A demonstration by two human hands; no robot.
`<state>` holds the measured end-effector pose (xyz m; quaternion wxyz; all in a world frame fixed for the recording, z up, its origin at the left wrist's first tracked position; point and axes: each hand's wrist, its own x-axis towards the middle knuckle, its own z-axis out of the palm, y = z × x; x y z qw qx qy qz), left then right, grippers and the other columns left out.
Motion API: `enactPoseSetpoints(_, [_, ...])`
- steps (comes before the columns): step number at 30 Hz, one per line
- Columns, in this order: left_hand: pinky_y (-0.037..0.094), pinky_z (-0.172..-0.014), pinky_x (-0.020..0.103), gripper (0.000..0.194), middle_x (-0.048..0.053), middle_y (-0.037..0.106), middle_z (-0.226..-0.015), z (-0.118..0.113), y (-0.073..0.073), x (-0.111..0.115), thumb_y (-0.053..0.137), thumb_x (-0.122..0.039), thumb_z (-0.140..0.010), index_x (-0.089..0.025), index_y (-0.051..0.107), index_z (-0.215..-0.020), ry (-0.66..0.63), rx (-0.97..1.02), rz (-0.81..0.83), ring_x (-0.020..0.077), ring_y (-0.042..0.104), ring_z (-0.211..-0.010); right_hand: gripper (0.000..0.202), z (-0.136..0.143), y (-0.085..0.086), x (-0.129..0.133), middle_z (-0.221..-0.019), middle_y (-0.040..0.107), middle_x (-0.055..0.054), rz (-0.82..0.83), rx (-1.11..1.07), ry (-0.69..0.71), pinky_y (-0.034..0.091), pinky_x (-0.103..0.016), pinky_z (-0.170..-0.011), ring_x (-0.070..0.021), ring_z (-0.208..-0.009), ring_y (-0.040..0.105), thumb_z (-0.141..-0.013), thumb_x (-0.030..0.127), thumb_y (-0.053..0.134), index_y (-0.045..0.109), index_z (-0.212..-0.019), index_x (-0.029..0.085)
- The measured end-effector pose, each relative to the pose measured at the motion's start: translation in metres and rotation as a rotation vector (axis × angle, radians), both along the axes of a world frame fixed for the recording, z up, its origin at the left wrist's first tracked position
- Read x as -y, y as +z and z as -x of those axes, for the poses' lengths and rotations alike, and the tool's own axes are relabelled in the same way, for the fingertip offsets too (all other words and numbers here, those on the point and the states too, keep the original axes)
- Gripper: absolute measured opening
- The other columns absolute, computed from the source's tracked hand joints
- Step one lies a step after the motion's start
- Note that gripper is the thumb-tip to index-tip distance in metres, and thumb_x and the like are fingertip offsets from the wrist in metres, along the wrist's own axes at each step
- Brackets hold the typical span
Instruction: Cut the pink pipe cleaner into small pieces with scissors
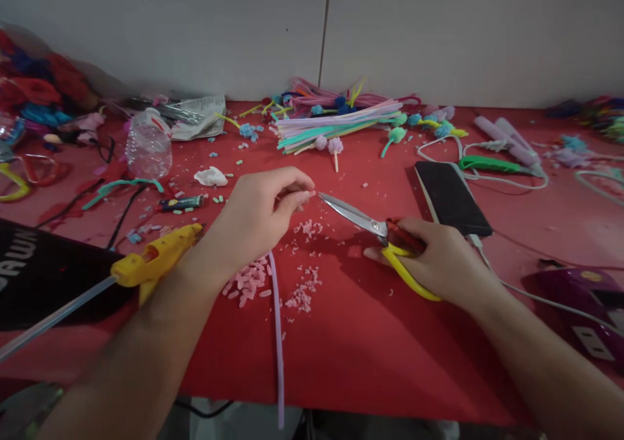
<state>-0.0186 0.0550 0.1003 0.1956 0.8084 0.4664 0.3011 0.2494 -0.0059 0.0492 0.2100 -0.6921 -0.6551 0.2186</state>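
My left hand (266, 206) is pinched around a small pink piece (312, 194) at its fingertips. My right hand (433, 258) grips scissors (358, 219) with red and yellow handles. Their blades look closed, and the tip points at the pink piece. Below my left hand lies a pile of short pink pieces (248, 281), with fine pink clippings (305, 290) to its right. From under my left hand a long lilac pipe cleaner (277, 336) runs down past the table's front edge.
On the red table (351, 362), a yellow glue gun (156, 258) sits by my left forearm. A plastic bottle (149, 144) stands at the back left. Bundled pipe cleaners (336, 125) lie at the back. A phone (453, 196) with a cable is beyond my right hand.
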Motion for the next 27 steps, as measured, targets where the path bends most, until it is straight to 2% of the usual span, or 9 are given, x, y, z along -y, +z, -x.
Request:
enactPoseSetpoints(3, [0.056, -0.079, 0.025, 0.008, 0.001, 0.080, -0.099, -0.0012, 0.0002, 0.0084, 0.065, -0.023, -0.098, -0.021, 0.071, -0.104, -0.001, 0.113, 0.068, 0.0142, 0.075, -0.087, 0.069, 0.0006, -0.0009, 0.0009, -0.058, 0.031, 0.005, 0.007, -0.073, 0.042, 0.025, -0.027, -0.048, -0.0118, -0.058, 0.026, -0.064, 0.085, 0.073, 0.041, -0.062, 0.024])
enactPoseSetpoints(8, [0.058, -0.079, 0.025, 0.006, 0.001, 0.079, -0.096, -0.0004, -0.0016, 0.0126, 0.065, -0.020, -0.097, -0.023, 0.063, -0.102, 0.020, 0.172, 0.129, 0.0141, 0.076, -0.086, 0.071, -0.0021, -0.0047, 0.0016, -0.061, 0.028, 0.005, 0.042, -0.102, 0.031, 0.024, -0.027, -0.050, -0.0122, -0.060, 0.025, -0.062, 0.086, 0.074, 0.040, -0.062, 0.024])
enactPoseSetpoints(20, [0.057, -0.077, 0.022, 0.010, -0.002, 0.078, -0.090, 0.0007, -0.0018, 0.0116, 0.066, -0.013, -0.093, -0.022, 0.062, -0.096, 0.017, 0.123, 0.107, 0.0130, 0.076, -0.085, 0.073, 0.0006, 0.0034, 0.0003, -0.060, 0.028, 0.005, 0.047, -0.115, 0.063, 0.023, -0.027, -0.049, -0.0115, -0.059, 0.025, -0.061, 0.089, 0.073, 0.040, -0.060, 0.024])
enactPoseSetpoints(27, [0.056, -0.078, 0.023, 0.009, -0.003, 0.078, -0.091, 0.0015, -0.0027, 0.0104, 0.067, -0.015, -0.093, -0.022, 0.064, -0.097, 0.002, 0.078, 0.054, 0.0131, 0.076, -0.088, 0.073, -0.0031, -0.0015, -0.0006, -0.060, 0.026, 0.005, 0.068, -0.080, 0.063, 0.022, -0.026, -0.047, -0.0111, -0.058, 0.024, -0.063, 0.087, 0.074, 0.037, -0.060, 0.024])
